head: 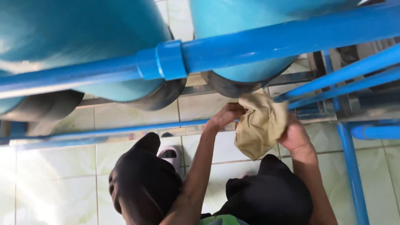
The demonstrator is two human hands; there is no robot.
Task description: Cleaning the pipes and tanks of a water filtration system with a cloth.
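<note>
Head view: both hands clamped on soft, light tan cloth (261, 125) just below turquoise tank (243, 41), left hand (225, 117) pinching its upper edge, right hand (295, 136) apparently bunching its side; limp, best gripped by gathered folds.

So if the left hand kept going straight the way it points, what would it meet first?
The left hand grips the tan cloth and points up toward the right-hand blue tank. Its dark base would probably come first, though depth is unclear.
</note>
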